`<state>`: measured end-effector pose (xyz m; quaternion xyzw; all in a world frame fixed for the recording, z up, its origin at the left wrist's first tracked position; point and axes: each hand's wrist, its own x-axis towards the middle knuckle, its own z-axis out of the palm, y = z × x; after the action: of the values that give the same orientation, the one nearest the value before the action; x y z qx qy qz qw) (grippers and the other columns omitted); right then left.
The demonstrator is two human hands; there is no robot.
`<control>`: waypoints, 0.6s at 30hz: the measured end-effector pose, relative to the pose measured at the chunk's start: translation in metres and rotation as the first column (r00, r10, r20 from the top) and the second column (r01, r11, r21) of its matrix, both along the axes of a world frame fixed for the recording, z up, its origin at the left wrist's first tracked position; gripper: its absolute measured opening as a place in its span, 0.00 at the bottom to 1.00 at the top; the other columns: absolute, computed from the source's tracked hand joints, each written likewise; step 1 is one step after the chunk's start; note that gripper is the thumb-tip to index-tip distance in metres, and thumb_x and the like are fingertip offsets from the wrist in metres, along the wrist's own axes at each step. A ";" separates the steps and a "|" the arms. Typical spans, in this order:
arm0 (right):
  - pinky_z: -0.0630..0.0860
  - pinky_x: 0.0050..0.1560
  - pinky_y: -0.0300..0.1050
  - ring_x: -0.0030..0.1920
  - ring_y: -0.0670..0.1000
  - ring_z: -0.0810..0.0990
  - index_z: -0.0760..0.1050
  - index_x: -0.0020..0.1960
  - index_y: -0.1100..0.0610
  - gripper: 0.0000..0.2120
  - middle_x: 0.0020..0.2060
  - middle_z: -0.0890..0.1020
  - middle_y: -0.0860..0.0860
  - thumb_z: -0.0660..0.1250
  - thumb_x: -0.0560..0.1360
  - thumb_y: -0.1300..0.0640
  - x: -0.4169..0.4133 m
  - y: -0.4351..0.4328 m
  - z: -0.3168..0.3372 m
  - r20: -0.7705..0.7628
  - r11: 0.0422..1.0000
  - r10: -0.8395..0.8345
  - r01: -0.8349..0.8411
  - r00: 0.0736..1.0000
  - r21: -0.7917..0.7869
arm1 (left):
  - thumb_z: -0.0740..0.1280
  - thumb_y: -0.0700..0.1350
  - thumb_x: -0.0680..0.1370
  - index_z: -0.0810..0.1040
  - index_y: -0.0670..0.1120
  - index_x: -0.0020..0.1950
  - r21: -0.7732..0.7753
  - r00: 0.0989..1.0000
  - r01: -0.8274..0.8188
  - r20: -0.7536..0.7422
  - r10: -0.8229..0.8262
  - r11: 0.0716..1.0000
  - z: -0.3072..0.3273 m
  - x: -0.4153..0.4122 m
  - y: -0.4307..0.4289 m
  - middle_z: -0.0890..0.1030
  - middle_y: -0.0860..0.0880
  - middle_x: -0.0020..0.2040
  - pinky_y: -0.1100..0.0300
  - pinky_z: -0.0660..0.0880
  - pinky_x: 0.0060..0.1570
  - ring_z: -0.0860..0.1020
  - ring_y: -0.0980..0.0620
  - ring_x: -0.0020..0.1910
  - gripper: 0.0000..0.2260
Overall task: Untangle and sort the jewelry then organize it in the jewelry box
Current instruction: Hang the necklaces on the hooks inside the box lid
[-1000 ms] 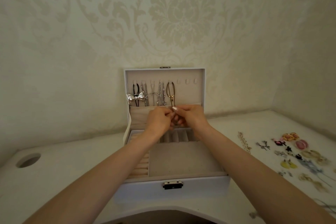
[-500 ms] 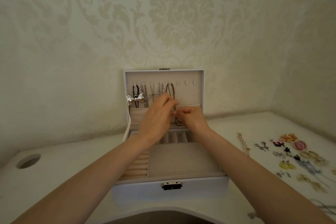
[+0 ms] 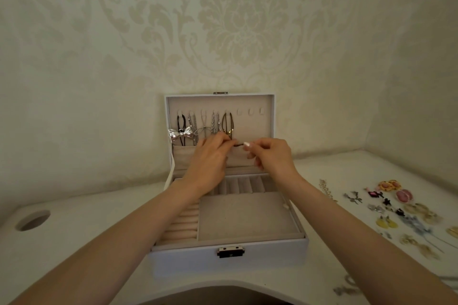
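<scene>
- Five necklaces (image 3: pixel 198 126) hang from hooks in the jewelry box (image 3: pixel 230 257) lid.
- Left hand (image 3: pixel 210 158) and right hand (image 3: pixel 273 156) both pinch the bronze necklace (image 3: pixel 227 123) by its lower end, before the lid pocket.
- Many earrings (image 3: pixel 401 210) lie on the table (image 3: pixel 74 242), not yet boxed.

White jewelry box (image 3: pixel 229 259), cream damask wallpaper (image 3: pixel 238 20)

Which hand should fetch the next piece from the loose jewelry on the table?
Right hand: the loose jewelry lies on its side of the jewelry box; left hand can hold the necklace.
</scene>
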<state>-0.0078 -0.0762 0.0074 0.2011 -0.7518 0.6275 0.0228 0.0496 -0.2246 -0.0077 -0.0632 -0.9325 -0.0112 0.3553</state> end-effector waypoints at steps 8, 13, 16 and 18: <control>0.76 0.25 0.36 0.21 0.41 0.75 0.80 0.46 0.65 0.02 0.29 0.78 0.53 0.70 0.73 0.66 -0.015 -0.016 0.024 -0.050 1.000 0.002 -0.003 0.999 -0.008 | 0.67 0.36 0.72 0.75 0.42 0.64 0.020 0.993 -0.103 0.062 0.102 0.994 0.004 0.000 0.003 0.75 0.43 0.56 0.55 0.58 0.48 0.72 0.42 0.57 0.20; 0.78 0.28 0.38 0.24 0.46 0.79 0.79 0.48 0.68 0.05 0.31 0.79 0.58 0.69 0.72 0.70 -0.017 -0.020 0.033 0.122 0.972 0.142 -0.115 0.982 -0.205 | 0.63 0.41 0.76 0.73 0.44 0.65 0.001 0.987 -0.133 0.091 0.133 0.991 0.005 0.001 0.006 0.72 0.46 0.59 0.57 0.56 0.49 0.70 0.46 0.60 0.17; 0.79 0.31 0.37 0.25 0.46 0.79 0.80 0.44 0.64 0.05 0.32 0.80 0.57 0.68 0.72 0.72 -0.019 -0.023 0.029 0.095 0.979 0.117 -0.099 0.989 -0.178 | 0.62 0.42 0.77 0.72 0.45 0.66 0.013 0.979 -0.157 0.134 0.154 0.987 0.009 -0.001 0.007 0.72 0.47 0.60 0.56 0.59 0.53 0.70 0.47 0.60 0.17; 0.79 0.37 0.37 0.29 0.44 0.80 0.80 0.40 0.58 0.08 0.32 0.81 0.53 0.70 0.70 0.71 -0.024 -0.026 0.022 -0.073 0.999 0.027 -0.028 0.997 -0.015 | 0.61 0.43 0.77 0.71 0.45 0.66 0.009 0.971 -0.178 0.166 0.174 0.984 0.011 -0.003 0.008 0.73 0.46 0.60 0.56 0.61 0.56 0.69 0.46 0.61 0.17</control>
<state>-0.0318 -0.1021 0.0293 0.2340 -0.7425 0.6261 0.0432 0.0469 -0.2163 0.0038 0.0251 -0.9604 0.0040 0.2773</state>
